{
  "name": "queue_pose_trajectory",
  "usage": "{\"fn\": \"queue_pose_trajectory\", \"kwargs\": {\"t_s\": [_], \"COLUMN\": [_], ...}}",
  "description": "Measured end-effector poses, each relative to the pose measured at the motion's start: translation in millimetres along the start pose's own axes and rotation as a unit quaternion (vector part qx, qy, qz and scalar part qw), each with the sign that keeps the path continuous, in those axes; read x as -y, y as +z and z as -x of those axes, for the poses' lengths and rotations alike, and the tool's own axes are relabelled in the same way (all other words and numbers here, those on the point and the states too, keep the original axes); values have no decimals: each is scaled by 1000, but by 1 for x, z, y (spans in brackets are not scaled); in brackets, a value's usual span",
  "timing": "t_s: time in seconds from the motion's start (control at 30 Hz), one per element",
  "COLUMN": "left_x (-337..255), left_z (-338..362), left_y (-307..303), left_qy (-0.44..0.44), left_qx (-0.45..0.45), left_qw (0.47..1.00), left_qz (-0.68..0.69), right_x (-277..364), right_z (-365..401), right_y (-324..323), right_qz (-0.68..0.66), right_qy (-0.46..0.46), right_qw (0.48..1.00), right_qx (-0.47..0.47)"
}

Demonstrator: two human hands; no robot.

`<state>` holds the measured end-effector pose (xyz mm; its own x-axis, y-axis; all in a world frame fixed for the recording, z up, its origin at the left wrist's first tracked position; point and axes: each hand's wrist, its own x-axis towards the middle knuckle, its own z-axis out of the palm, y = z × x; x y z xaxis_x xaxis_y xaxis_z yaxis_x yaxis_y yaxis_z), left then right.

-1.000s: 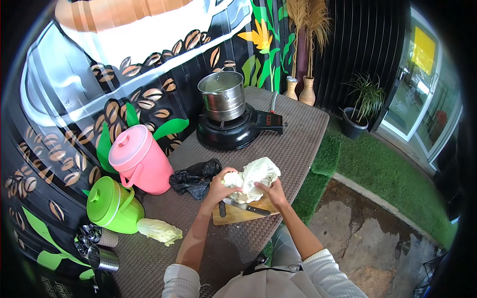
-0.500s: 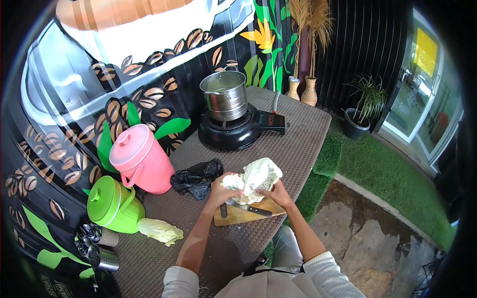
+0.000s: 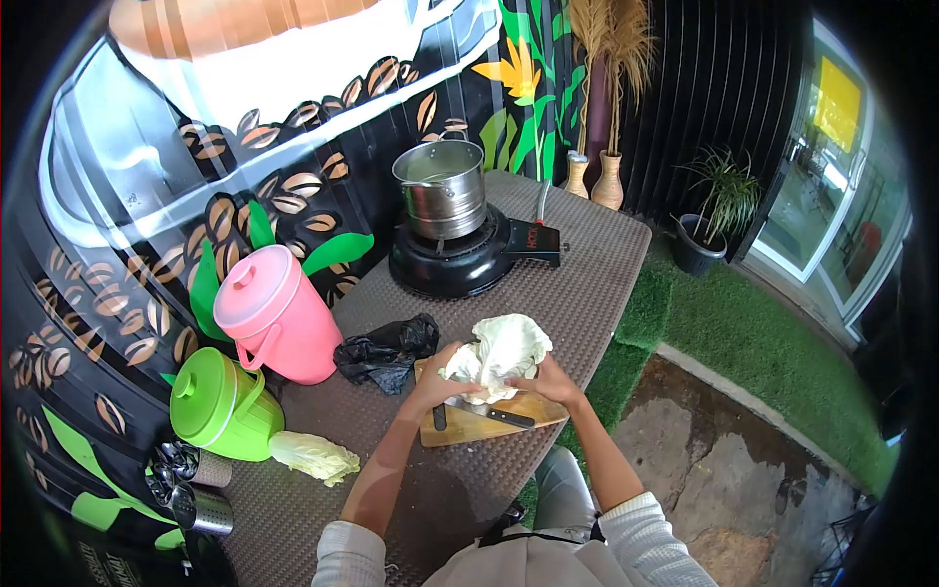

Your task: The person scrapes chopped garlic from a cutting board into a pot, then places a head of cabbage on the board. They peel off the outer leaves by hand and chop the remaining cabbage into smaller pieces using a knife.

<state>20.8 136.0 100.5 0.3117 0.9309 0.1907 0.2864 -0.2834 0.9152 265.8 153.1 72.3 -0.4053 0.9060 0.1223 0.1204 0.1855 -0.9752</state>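
Note:
A pale cabbage [image 3: 509, 350] with loose, spread leaves is held above a wooden cutting board [image 3: 465, 428]. My left hand [image 3: 442, 380] grips its left side, and my right hand [image 3: 550, 382] grips its right side. Below the cabbage, a knife with a black handle [image 3: 511, 418] lies on the board. Another dark handle [image 3: 439, 419] rests at the board's left edge; whether it belongs to a second tool is unclear. Some fingers are hidden by the leaves.
Left of my hands are a crumpled black plastic bag [image 3: 389, 350], a pink jug [image 3: 284, 313], a green jug [image 3: 230, 406] and a cabbage piece [image 3: 315, 457]. A steel pot [image 3: 442, 196] stands on a black stove [image 3: 450, 264] at the table's back. Metal containers [image 3: 203, 507] stand front left.
The cabbage has turned slightly and shifted a little left in my hands. More of the cutting board's upper left corner shows.

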Motion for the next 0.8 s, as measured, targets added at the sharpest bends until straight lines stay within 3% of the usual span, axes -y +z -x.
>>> {"fn": "queue_pose_trajectory", "kwargs": {"t_s": [0.07,0.2,0.3,0.37,0.5,0.57,0.67,0.8], "left_x": [11,47,58,47,43,42,70,49], "left_z": [1,5,10,12,11,12,15,17], "left_y": [4,9,13,16,13,18,26,23], "left_qy": [2,7,31,130,28,142,192,164], "left_qx": [-54,-39,-80,-137,-57,-141,-201,-159], "left_qw": [996,998,985,969,983,964,932,951], "left_qz": [-71,-40,-147,-162,-173,-176,-232,-208], "right_x": [2,0,10,11,4,5,10,6], "right_z": [1,2,7,8,7,6,7,12], "right_y": [0,0,5,8,13,14,16,24], "right_qz": [-1,47,78,93,150,163,150,179], "right_qy": [12,-4,-20,-27,-37,-58,-33,-45], "right_qw": [1000,999,996,995,986,982,986,980], "right_qx": [-8,-10,-27,-32,-54,-69,-60,-77]}}
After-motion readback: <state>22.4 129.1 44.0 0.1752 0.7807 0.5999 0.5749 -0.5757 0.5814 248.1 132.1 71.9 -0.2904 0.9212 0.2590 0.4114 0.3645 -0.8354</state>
